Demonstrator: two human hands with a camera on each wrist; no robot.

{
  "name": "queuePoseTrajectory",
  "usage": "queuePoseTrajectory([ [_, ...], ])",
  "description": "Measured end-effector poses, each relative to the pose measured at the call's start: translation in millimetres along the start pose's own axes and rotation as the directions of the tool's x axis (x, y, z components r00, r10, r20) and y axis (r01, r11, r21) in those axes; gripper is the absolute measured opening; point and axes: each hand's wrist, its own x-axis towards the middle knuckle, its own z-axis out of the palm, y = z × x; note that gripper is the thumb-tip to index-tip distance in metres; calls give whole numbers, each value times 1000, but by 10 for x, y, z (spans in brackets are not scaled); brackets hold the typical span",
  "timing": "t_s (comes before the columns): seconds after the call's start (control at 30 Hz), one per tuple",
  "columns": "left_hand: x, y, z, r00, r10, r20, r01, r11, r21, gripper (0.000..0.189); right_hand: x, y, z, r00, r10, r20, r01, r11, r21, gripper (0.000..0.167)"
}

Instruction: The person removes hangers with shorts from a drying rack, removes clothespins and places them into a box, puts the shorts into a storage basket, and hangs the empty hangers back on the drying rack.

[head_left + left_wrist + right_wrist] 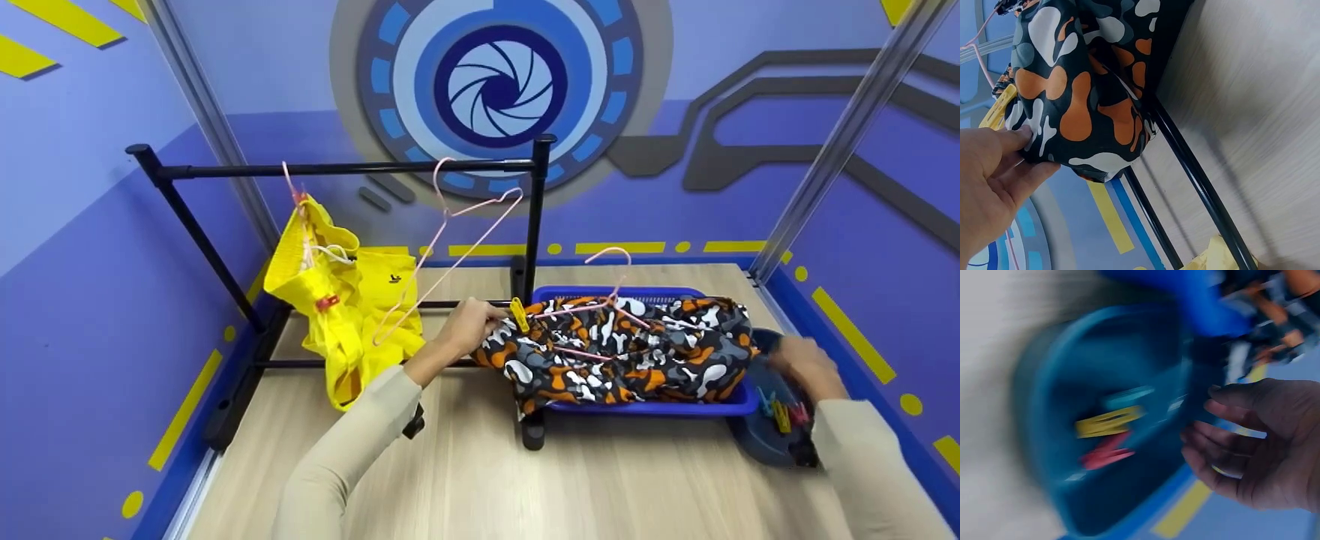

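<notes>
A pair of shorts (675, 352) in black, orange, grey and white camouflage lies across a blue basket (652, 409). Its gathered waist surrounds a pink hanger (619, 281). One yellow clothespin (519, 315) clips the waist's left end. Beside that clip, my left hand (471, 328) pinches the fabric between thumb and fingers, as the left wrist view (994, 174) shows. On the far side, my right hand (1264, 439) hovers blurred at a dark teal bowl (1044, 399), fingers loosely bent and apart from the thumb, with nothing seen between them. Yellow, red and teal clothespins (1109, 422) lie inside.
Left of the basket stands a black clothes rack (345, 169). On its bar hang yellow shorts (315, 292), clipped with red clothespins (328, 302), and a bare pink hanger (446, 217). Blue panel walls (862, 247) enclose the wooden tabletop (465, 480) at the back and sides.
</notes>
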Motion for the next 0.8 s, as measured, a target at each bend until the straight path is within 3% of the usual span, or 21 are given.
queuePoseTrajectory([
  [0.1, -17, -9, 6, 999, -9, -43, 10, 1000, 14, 18, -56, -292, -145, 998, -54, -23, 52, 996, -76, 39],
  [0.27, -43, -26, 7, 995, -20, -102, 23, 999, 28, 16, -210, -900, -202, 980, -170, -106, 136, 952, -274, 26],
  [0.33, -47, -31, 6, 993, -17, -119, 21, 999, 31, 15, -306, -1171, -161, 957, -249, -151, 188, 924, -333, 19],
  [0.4, -49, -28, 2, 992, -14, -128, 18, 999, 30, 15, -421, -1447, -91, 921, -334, -201, 240, 892, -384, 19],
  [0.53, -67, -17, -2, 990, 24, -139, -22, 1000, 16, 15, -643, -1931, 126, 812, -480, -333, 291, 827, -482, 29],
  [0.6, -75, -9, 1, 987, 63, -149, -61, 998, 21, 16, -733, -2138, 237, 760, -522, -387, 298, 810, -505, 29],
  [0.67, -82, 1, 9, 982, 100, -163, -97, 995, 29, 16, -790, -2307, 339, 707, -578, -408, 341, 784, -519, 27],
  [0.73, -92, 17, 19, 971, 151, -183, -146, 988, 44, 13, -795, -2442, 433, 628, -665, -404, 448, 733, -511, 24],
  [0.8, -101, 46, 30, 954, 216, -207, -206, 976, 71, 10, -764, -2543, 517, 539, -750, -383, 572, 660, -488, 19],
])
